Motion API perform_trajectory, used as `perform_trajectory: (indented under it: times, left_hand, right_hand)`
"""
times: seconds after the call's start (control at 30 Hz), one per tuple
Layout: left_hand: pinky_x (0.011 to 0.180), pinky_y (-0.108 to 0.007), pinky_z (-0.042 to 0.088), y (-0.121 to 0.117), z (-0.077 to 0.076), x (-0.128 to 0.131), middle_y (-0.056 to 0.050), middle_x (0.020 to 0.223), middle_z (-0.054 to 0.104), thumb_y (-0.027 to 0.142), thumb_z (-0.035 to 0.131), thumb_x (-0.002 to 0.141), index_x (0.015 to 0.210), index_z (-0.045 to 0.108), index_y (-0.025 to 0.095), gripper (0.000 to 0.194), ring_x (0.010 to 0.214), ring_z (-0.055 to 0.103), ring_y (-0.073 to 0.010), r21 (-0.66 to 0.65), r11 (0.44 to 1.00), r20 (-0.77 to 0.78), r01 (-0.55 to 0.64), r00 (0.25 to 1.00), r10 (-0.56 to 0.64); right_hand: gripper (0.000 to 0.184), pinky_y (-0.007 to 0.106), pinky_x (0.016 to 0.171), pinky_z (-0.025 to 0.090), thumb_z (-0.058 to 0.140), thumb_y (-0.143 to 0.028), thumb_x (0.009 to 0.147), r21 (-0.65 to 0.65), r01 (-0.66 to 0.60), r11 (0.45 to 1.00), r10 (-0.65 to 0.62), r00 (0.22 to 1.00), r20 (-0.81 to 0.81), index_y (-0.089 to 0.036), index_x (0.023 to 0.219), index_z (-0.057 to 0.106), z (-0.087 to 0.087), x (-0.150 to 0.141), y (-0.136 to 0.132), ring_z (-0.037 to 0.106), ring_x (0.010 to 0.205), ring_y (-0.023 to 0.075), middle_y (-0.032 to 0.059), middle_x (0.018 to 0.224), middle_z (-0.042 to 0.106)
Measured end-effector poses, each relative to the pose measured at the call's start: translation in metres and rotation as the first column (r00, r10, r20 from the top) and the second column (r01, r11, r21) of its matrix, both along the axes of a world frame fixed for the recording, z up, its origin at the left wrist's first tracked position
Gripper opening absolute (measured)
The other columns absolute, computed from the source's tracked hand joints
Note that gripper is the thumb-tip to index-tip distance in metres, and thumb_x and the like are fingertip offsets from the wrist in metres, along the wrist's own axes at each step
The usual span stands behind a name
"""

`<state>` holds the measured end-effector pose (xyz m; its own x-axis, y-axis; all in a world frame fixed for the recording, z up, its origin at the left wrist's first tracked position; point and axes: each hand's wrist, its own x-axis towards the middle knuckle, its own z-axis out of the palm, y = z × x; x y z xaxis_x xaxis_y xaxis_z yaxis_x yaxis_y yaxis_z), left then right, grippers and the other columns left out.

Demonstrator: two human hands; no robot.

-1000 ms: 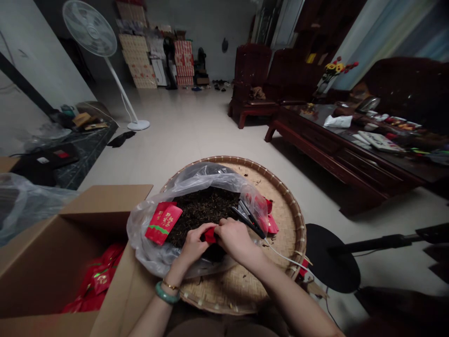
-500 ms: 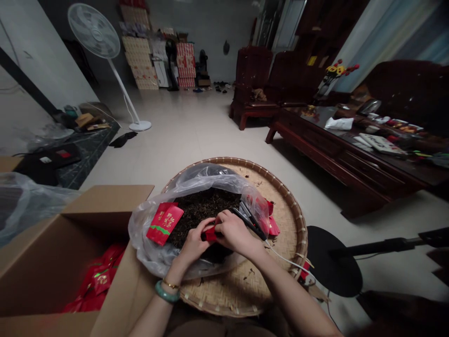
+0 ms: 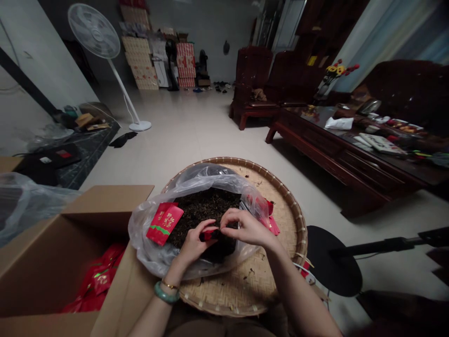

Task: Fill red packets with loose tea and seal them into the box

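My left hand (image 3: 196, 243) grips a small red packet (image 3: 208, 235) between thumb and fingers, over an open clear plastic bag (image 3: 150, 255) of dark dried tea leaves (image 3: 201, 206). Close beside the packet, my right hand (image 3: 245, 227) has thumb and fingertips pinched together; whatever sits between them is too small to make out. Two flat red packets (image 3: 164, 223) with gold characters and a green band lie on the bag's left side. Behind my right hand, a black-and-silver tool (image 3: 243, 206) is mostly hidden. The bag rests on a round woven bamboo tray (image 3: 245, 292).
An open cardboard box (image 3: 115, 290) at left contains red packets (image 3: 101, 281). More red packets (image 3: 273, 225) lie right of the bag. A black round stand base (image 3: 335, 262) is at the tray's right. Farther off are a white fan (image 3: 122, 89) and a dark wooden table (image 3: 336, 150).
My right hand has drawn slightly up and right from the red packet, its fingertips now pinched beside it. It now covers most of the black-and-silver tool. My left hand stays in place.
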<state>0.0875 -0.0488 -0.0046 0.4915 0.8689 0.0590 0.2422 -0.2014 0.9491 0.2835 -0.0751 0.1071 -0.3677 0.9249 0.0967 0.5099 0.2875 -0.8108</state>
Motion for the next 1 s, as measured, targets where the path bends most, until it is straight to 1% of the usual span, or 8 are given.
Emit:
perform_trajectory:
  times: [0.13, 0.23, 0.37, 0.43, 0.5, 0.63, 0.8, 1.0]
  left_hand:
    - [0.093, -0.038, 0.049, 0.000, 0.000, -0.001, -0.005, 0.103, 0.073, 0.025, 0.067, 0.072, 0.117, 0.055, 0.021, 0.047, 0.098, 0.068, -0.0217, -0.012, 1.000, 0.014, -0.007, 1.000, 0.007]
    - [0.094, -0.038, 0.049, 0.000, 0.000, -0.001, -0.006, 0.103, 0.073, 0.026, 0.068, 0.072, 0.117, 0.055, 0.021, 0.047, 0.098, 0.068, -0.0220, -0.010, 1.000, 0.026, -0.004, 1.000, 0.004]
    - [0.093, -0.037, 0.049, 0.000, 0.000, -0.002, -0.006, 0.104, 0.073, 0.023, 0.068, 0.070, 0.114, 0.057, 0.020, 0.046, 0.098, 0.068, -0.0222, 0.010, 1.000, 0.051, 0.000, 0.999, 0.000]
    - [0.092, -0.037, 0.050, -0.001, 0.000, -0.003, -0.006, 0.104, 0.073, 0.022, 0.068, 0.070, 0.113, 0.059, 0.020, 0.044, 0.098, 0.068, -0.0226, 0.027, 1.000, 0.063, -0.009, 0.998, 0.008]
    - [0.091, -0.037, 0.051, -0.001, -0.001, -0.004, -0.006, 0.104, 0.072, 0.021, 0.068, 0.069, 0.111, 0.060, 0.020, 0.043, 0.097, 0.068, -0.0226, 0.041, 0.999, 0.076, -0.021, 0.997, 0.018]
    - [0.089, -0.035, 0.051, -0.001, -0.002, -0.004, -0.005, 0.104, 0.072, 0.020, 0.069, 0.067, 0.113, 0.059, 0.020, 0.047, 0.095, 0.068, -0.0219, 0.029, 0.999, 0.086, -0.024, 0.996, 0.021]
    - [0.086, -0.034, 0.053, -0.001, -0.005, 0.000, -0.006, 0.107, 0.071, 0.021, 0.067, 0.068, 0.112, 0.061, 0.020, 0.044, 0.096, 0.067, -0.0214, 0.023, 0.998, 0.024, -0.062, 0.998, 0.062]
    - [0.081, -0.030, 0.052, 0.001, -0.007, -0.003, -0.006, 0.106, 0.070, 0.020, 0.064, 0.067, 0.110, 0.064, 0.019, 0.043, 0.089, 0.066, -0.0194, 0.042, 0.997, -0.019, -0.057, 0.998, 0.058]
  right_hand:
    - [0.011, 0.025, 0.068, 0.045, 0.060, -0.024, 0.080, 0.003, 0.178, 0.984, -0.175, 0.973, -0.153, -0.016, 0.075, 0.065, -0.005, 0.001, 0.005, 0.058, 0.075, 0.0138, 0.0024, 0.079, 0.064]
    - [0.015, 0.024, 0.063, 0.046, 0.058, -0.029, 0.082, -0.060, 0.221, 0.973, -0.229, 0.948, -0.219, -0.016, 0.078, 0.064, -0.018, 0.000, 0.011, 0.058, 0.069, 0.0130, 0.0013, 0.075, 0.064]
    - [0.024, 0.028, 0.066, 0.050, 0.055, -0.028, 0.083, -0.005, 0.309, 0.951, -0.305, 0.937, -0.169, -0.017, 0.104, 0.061, -0.034, 0.000, 0.012, 0.061, 0.078, 0.0153, 0.0066, 0.095, 0.065]
    - [0.029, 0.029, 0.071, 0.051, 0.057, -0.025, 0.083, 0.059, 0.259, 0.964, -0.250, 0.960, -0.123, -0.018, 0.111, 0.060, -0.032, 0.001, 0.007, 0.061, 0.087, 0.0166, 0.0097, 0.108, 0.061]
    - [0.020, 0.032, 0.082, 0.050, 0.058, -0.026, 0.085, 0.111, 0.120, 0.987, -0.110, 0.989, -0.095, -0.020, 0.102, 0.066, -0.024, 0.002, -0.002, 0.059, 0.097, 0.0174, 0.0089, 0.112, 0.059]
    - [0.019, 0.044, 0.106, 0.033, 0.063, -0.033, 0.083, 0.235, -0.093, 0.968, 0.066, 0.990, 0.123, -0.025, 0.099, 0.070, -0.006, -0.004, -0.017, 0.039, 0.126, 0.0244, 0.0075, 0.121, 0.055]
    - [0.035, 0.050, 0.108, 0.028, 0.062, -0.042, 0.082, 0.193, -0.133, 0.972, 0.035, 0.896, 0.442, -0.021, 0.110, 0.067, -0.014, -0.020, -0.014, 0.030, 0.133, 0.0312, 0.0124, 0.126, 0.052]
    - [0.023, 0.044, 0.103, 0.037, 0.055, -0.033, 0.088, 0.145, -0.088, 0.986, -0.005, 0.838, 0.546, -0.022, 0.099, 0.072, -0.039, -0.029, -0.001, 0.038, 0.127, 0.0296, 0.0105, 0.112, 0.060]
